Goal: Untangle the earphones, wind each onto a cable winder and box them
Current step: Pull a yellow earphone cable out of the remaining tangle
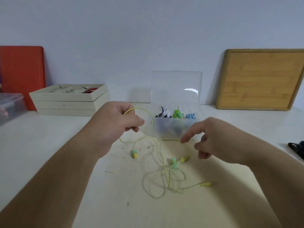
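a white table fills the lower half of the view, marked with small dark specks near its middle. a wooden board leans on the wall at 2 o'clock, and a red board leans at 10 o'clock. in front of the red board, at 9 o'clock, a stack of cream trays holds small bits in the top one, too small to make out. a clear lidded container sits at the far 9 o'clock edge. at 12 o'clock from the hands stands a clear plastic box with its lid raised upright; inside, white, green and blue cable winders stand in separate compartments. the left hand, at 11 o'clock of the table's middle, is closed in a loose fist and pinches a yellow cable, which arcs out of it in a loop. the right hand, at 2 o'clock, has its fingers loosely bent, and one fingertip meets the same cable just in front of the box; whether it pinches the cable cannot be told. the tangle of yellow earphones lies on the table between and below the hands, towards 5 o'clock. a dark object shows at the 3 o'clock edge. a lone earbud rests below the left hand, more earbuds cluster in the tangle, and a jack plug points towards 3 o'clock.
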`<act>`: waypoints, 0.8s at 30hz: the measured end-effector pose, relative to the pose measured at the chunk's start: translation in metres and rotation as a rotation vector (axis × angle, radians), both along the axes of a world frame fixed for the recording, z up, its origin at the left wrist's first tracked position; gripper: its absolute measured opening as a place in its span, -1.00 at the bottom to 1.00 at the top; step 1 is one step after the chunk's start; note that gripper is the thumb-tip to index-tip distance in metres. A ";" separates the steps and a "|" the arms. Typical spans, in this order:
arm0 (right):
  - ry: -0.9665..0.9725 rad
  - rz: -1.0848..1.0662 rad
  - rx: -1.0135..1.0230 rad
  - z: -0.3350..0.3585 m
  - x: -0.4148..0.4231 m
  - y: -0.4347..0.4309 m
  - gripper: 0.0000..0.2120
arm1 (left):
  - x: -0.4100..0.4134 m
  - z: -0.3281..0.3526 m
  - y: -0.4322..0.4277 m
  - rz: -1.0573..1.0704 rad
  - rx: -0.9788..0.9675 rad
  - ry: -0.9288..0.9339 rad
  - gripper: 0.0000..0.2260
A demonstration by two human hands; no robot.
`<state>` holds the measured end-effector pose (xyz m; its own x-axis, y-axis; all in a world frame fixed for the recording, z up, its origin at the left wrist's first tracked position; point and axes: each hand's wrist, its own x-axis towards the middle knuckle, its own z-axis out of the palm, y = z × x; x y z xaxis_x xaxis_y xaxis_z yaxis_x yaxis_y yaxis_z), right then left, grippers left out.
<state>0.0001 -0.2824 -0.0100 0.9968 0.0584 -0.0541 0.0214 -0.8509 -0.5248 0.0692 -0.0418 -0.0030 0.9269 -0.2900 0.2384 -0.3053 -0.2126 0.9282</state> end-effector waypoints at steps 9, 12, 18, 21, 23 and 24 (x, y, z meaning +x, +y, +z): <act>-0.118 -0.036 -0.138 -0.013 0.012 0.003 -0.90 | -0.013 0.010 -0.005 -0.116 -0.218 0.142 -0.62; -0.318 -0.211 0.223 -0.003 0.012 0.000 -0.88 | -0.013 0.012 -0.002 0.005 0.028 0.025 -0.39; -0.554 -0.229 0.586 0.018 -0.002 0.007 -0.87 | -0.002 -0.006 0.008 0.278 0.784 -0.162 -0.72; -0.516 -0.135 0.612 0.020 -0.006 0.012 -0.78 | -0.003 -0.006 0.004 0.274 0.640 -0.282 -0.69; -0.513 -0.110 0.497 0.019 -0.008 0.017 -0.70 | -0.011 0.001 -0.009 0.149 0.266 -0.306 -0.74; -0.511 -0.110 0.439 0.020 -0.010 0.019 -0.67 | -0.018 0.005 -0.017 0.035 0.085 -0.243 -0.78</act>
<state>-0.0096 -0.2630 0.0098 0.8925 -0.1356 0.4302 0.2838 -0.5725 -0.7692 0.0511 -0.0589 0.0018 0.8550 -0.2876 0.4315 -0.5084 -0.3008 0.8069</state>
